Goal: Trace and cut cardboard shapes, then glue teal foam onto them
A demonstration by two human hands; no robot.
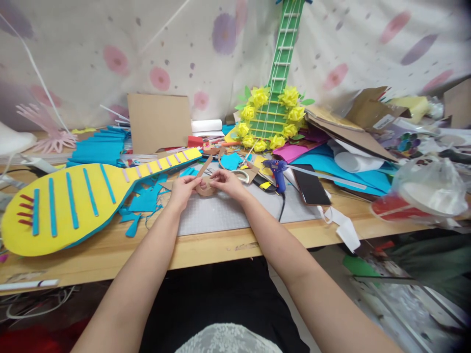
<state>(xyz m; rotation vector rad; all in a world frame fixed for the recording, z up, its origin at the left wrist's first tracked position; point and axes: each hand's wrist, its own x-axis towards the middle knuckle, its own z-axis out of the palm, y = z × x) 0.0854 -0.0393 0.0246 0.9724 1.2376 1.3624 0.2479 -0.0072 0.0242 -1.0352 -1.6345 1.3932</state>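
Over the grey cutting mat [217,215], a small brown cardboard piece [206,189] with a curved edge is pinched between both hands. My left hand [184,190] grips its left side, fingers closed. On the other side my right hand [230,185] is closed on the same piece with thumb and forefinger. A thin brown strip [205,165] sticks up behind the left fingertips; whether it joins the piece I cannot tell. White-handled scissors [241,175] lie just behind my right hand. To the right stands a blue glue gun [278,174].
A yellow lute-shaped craft [81,196] lies at left, beside blue scraps [143,198]. A green instrument craft with yellow flowers [275,113] leans at the back. A phone [312,184] and a bagged red-and-white tub [412,201] are at right. Cardboard [160,122] stands behind.
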